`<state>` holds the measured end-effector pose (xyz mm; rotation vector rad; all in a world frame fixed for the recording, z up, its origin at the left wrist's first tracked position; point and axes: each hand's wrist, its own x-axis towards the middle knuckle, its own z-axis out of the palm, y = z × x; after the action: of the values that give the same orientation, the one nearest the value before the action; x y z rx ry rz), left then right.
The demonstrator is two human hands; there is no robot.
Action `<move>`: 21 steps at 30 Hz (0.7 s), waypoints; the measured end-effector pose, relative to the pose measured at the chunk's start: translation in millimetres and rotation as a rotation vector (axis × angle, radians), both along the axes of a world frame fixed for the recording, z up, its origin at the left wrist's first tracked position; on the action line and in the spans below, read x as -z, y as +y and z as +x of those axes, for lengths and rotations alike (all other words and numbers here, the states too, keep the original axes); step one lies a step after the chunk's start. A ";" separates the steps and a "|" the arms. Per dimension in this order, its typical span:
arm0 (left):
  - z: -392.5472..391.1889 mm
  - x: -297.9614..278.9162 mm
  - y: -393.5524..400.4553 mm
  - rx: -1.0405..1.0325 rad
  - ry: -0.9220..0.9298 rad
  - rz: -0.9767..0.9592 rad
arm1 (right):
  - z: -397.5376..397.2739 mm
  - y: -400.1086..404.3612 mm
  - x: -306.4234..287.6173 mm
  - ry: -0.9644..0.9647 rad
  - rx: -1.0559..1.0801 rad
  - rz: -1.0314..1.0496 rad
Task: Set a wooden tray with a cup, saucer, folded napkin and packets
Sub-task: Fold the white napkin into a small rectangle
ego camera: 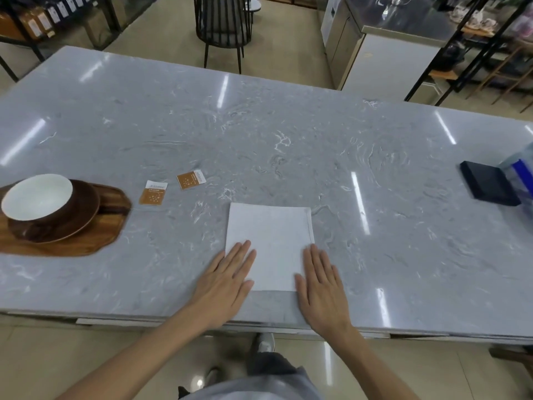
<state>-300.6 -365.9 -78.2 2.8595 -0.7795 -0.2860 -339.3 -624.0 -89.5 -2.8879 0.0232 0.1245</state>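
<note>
A white napkin (271, 241) lies flat on the grey marble table near its front edge. My left hand (225, 281) presses flat on its near left corner. My right hand (320, 287) presses flat on its near right corner, fingers straight. At the far left a wooden tray (86, 241) carries a brown saucer (83, 217) with a brown cup (40, 202), white inside, standing on it. Two orange and white packets (153, 193) (191, 179) lie on the table between the tray and the napkin.
A black flat box (487, 184) and a clear plastic bottle with a blue label (522, 174) sit at the table's right edge. A black chair (222, 27) stands beyond the far side. Shelves and a steel counter (383, 53) fill the background.
</note>
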 end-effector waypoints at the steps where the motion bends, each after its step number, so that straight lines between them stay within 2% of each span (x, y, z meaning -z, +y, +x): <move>1: -7.1 0.5 5.8 0.005 0.002 -0.001 | -7.9 -1.1 -0.3 -0.003 -0.004 0.004; 9: -52.0 4.7 37.4 0.082 -0.029 -0.044 | -73.2 -7.2 1.5 -0.063 -0.108 0.062; 12: -61.0 5.9 46.7 0.100 -0.125 -0.098 | -84.0 -11.1 4.4 -0.148 -0.133 0.059; 14: -66.0 7.3 49.2 0.112 -0.246 -0.215 | -89.7 -13.6 7.3 -0.242 -0.131 0.076; 17: -73.2 4.7 47.3 0.100 -0.319 -0.395 | -97.8 -13.0 7.3 -0.374 -0.117 0.134; 21: -76.4 -11.6 43.9 -0.044 -0.224 -0.596 | -100.1 -7.9 -13.1 -0.459 -0.093 0.251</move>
<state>-377.0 -322.0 -66.6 2.3546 -0.6908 0.2423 -439.5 -631.9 -76.4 -2.5976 -0.1955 -0.4824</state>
